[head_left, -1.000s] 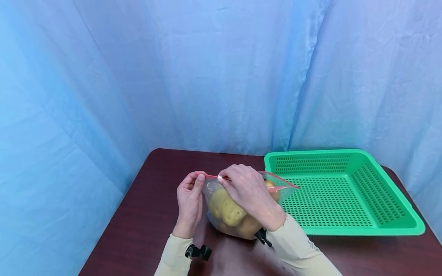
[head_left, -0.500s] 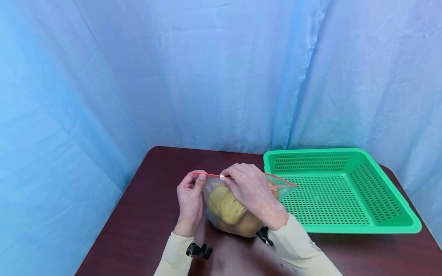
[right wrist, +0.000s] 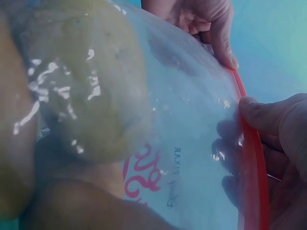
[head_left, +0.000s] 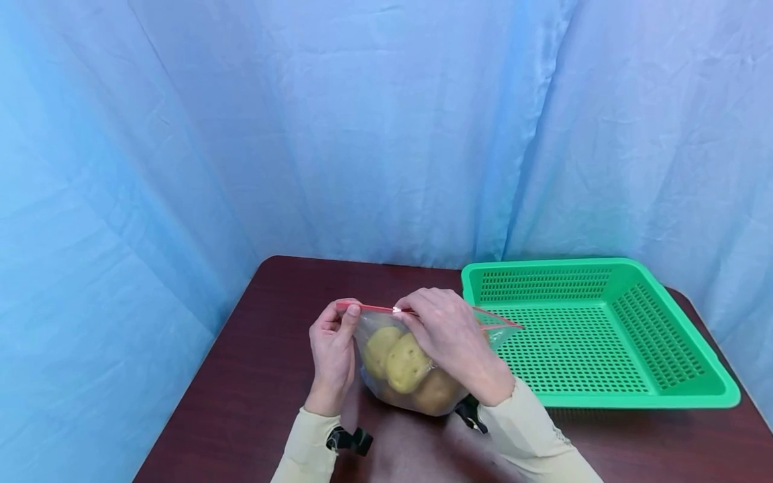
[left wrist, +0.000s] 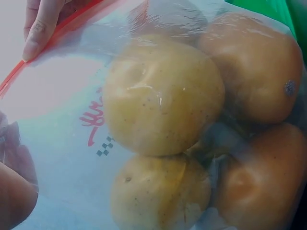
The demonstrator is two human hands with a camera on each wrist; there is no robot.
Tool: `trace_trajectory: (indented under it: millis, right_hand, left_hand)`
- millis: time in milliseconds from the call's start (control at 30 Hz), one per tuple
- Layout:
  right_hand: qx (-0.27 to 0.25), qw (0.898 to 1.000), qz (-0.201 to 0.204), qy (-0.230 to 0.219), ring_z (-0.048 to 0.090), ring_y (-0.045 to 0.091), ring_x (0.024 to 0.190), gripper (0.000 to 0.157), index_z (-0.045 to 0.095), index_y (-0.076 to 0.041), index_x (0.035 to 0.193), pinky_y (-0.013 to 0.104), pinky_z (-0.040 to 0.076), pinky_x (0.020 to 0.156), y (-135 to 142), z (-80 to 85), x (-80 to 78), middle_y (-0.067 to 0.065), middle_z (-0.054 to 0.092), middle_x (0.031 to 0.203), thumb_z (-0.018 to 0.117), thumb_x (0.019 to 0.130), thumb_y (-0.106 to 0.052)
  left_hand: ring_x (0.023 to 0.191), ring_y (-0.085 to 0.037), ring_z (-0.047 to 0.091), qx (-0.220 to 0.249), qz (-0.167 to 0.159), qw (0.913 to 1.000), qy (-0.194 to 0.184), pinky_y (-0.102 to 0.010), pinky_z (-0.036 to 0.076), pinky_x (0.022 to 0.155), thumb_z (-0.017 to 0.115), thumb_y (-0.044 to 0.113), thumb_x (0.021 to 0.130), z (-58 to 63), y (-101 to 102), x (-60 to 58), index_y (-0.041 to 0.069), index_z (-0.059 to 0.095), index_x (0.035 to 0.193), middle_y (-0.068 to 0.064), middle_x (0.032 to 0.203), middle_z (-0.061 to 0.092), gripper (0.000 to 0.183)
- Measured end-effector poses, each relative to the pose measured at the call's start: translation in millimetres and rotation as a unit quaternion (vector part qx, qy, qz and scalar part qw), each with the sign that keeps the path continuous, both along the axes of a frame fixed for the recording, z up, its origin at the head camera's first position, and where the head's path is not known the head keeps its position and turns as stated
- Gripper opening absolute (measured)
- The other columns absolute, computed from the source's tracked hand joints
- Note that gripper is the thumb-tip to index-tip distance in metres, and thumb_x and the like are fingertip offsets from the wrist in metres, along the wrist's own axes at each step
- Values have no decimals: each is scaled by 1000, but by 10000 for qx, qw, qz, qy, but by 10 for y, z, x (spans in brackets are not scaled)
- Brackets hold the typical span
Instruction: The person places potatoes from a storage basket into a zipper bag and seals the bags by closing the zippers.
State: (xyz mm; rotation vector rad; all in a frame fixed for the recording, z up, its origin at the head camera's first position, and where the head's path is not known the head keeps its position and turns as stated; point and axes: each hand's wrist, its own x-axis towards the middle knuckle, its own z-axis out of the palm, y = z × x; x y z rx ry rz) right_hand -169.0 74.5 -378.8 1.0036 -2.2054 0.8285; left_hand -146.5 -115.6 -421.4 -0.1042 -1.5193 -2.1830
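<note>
A clear zip-top bag with a red zip strip holds several potatoes, some yellow and others browner. My left hand pinches the strip's left end between thumb and fingers. Further along, my right hand pinches the same strip, with a small white piece at its fingertips. To the right of this hand the two red edges stand apart. Pink lettering shows on the bag in the right wrist view, where the right thumb presses on the strip. The right hand hides part of the potatoes.
A green perforated basket stands on the right of the dark red table, just beyond the bag's right corner. Blue curtains hang behind and to the left. Black straps are on the wrists.
My right hand has slid a little to the right along the red strip, the white piece moving with it. The left hand keeps its grip at the left end.
</note>
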Motion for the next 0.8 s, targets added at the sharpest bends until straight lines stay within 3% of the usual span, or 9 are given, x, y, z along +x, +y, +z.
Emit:
trace_trajectory:
  millis: [367,800]
  right_hand:
    - [-61,9998,36,207,65,12,76,13,72,-14,96,37,53,74,57,-18,-5,-7,71,86,83,89,-16]
    - [-66,9997,-31,249,66,14,78,13,72,-13,95,40,54,75,134,-50,-6,-6,71,88,83,88,-15]
  left_hand:
    - [89,-12,62,64,-17,9999,104,-21,51,77,67,-1,99,-10,0,-10,7,73,98,0,93,72,10]
    - [89,-11,63,186,-46,9997,177,-21,51,80,65,-3,99,-21,-9,-29,8,73,96,0,92,72,15]
